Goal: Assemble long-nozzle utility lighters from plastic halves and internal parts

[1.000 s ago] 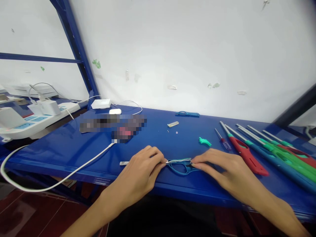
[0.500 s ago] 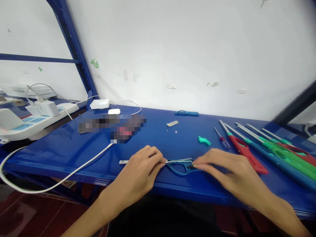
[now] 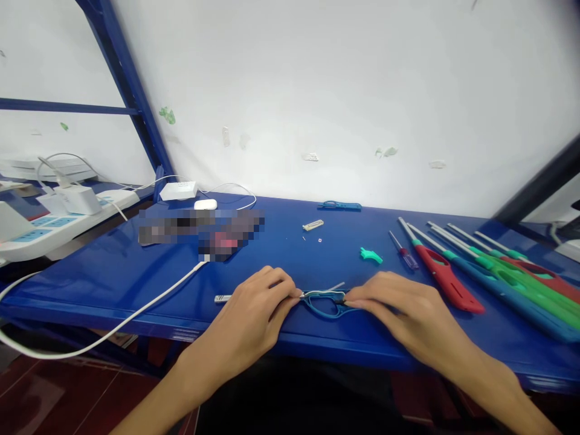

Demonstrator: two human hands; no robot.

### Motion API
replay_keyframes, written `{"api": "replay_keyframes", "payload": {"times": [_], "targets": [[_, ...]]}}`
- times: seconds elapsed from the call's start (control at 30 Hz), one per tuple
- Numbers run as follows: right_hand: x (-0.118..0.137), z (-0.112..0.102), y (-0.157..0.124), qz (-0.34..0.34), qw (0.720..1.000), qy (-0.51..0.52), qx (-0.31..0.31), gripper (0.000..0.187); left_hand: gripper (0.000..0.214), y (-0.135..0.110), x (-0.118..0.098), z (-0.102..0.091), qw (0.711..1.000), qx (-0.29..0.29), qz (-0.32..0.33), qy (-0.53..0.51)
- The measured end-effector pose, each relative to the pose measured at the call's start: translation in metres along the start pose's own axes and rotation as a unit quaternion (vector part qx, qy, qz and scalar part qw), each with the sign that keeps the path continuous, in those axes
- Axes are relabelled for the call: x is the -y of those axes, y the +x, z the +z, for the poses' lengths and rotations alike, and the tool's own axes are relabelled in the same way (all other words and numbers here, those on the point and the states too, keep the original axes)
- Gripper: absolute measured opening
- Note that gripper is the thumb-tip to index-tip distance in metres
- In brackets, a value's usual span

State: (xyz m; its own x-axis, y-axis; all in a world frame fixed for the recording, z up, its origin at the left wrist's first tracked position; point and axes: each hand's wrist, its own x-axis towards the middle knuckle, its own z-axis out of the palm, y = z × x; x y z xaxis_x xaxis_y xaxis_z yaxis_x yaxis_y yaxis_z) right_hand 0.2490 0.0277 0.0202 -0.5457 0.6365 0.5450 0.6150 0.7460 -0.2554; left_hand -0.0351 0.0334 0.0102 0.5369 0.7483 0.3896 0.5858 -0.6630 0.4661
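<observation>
A blue lighter shell (image 3: 324, 302) with a loop-shaped handle lies near the front edge of the blue shelf (image 3: 113, 272). Its metal tube sticks out to the left (image 3: 222, 298). My left hand (image 3: 254, 314) pinches the shell's left end where the tube joins. My right hand (image 3: 399, 308) presses its fingertips on the right end of the shell. A thin metal rod (image 3: 336, 286) lies just behind the shell. A green trigger piece (image 3: 370, 255) and a small red screwdriver (image 3: 405, 251) lie behind my right hand.
Several long lighters (image 3: 489, 272), red, green and teal, lie in a row at the right. A blue shell half (image 3: 339, 206) and small metal parts (image 3: 312, 225) sit near the wall. A white cable (image 3: 136, 311), chargers and a power strip (image 3: 58, 217) are at the left.
Both hands and the shell stay in place. The thin rod now shows loose behind the shell. The view has shifted slightly.
</observation>
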Motion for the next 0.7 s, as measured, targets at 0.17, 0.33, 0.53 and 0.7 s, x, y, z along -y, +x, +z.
{"api": "replay_keyframes", "payload": {"times": [0.17,0.33,0.53,0.7], "targets": [[-0.007,0.004,0.0,-0.065,0.997,-0.021,-0.023,0.022,0.019,-0.001,0.001,0.0,1.0,0.003,-0.002,-0.007],[-0.009,0.006,-0.001,-0.073,0.997,-0.025,-0.021,0.025,0.02,-0.002,0.002,0.0,1.0,0.003,0.002,-0.005],[-0.005,0.009,-0.002,-0.028,0.999,-0.004,-0.029,0.021,0.019,-0.001,0.002,0.001,1.0,-0.001,0.003,-0.005],[0.001,0.007,0.006,0.188,0.975,0.118,0.005,0.012,0.018,-0.002,0.001,0.0,1.0,-0.002,0.0,-0.01]]}}
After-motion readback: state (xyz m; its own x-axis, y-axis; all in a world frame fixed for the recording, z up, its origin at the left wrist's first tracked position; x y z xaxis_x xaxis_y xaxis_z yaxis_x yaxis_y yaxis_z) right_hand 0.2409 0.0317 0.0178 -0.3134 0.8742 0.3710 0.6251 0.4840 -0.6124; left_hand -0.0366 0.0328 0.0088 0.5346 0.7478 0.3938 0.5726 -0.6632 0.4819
